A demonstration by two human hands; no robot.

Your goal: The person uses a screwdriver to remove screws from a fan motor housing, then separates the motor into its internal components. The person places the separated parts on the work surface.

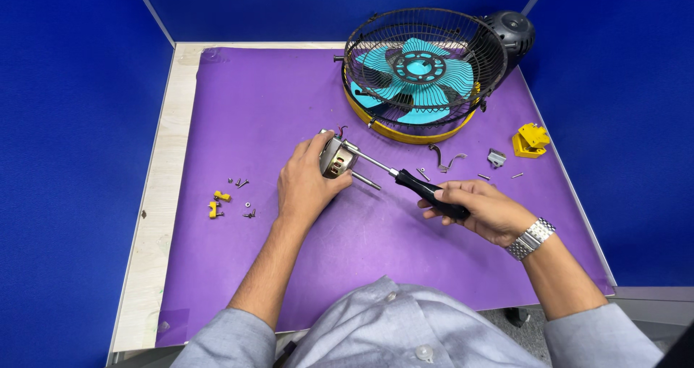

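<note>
Fingers (pixel 316 153) of the left hand (pixel 307 187) are clamping the motor (pixel 335 158) steady on the purple counter (pixel 238 122); the right hand (pixel 481 207) is gripping the screwdriver (pixel 423 187) closed-fisted, tip at the motor.

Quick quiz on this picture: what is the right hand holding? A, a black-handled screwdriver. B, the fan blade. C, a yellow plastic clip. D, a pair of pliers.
A: the right hand grips a black-handled screwdriver whose shaft points at the small motor that the left hand steadies on the purple mat.
</note>
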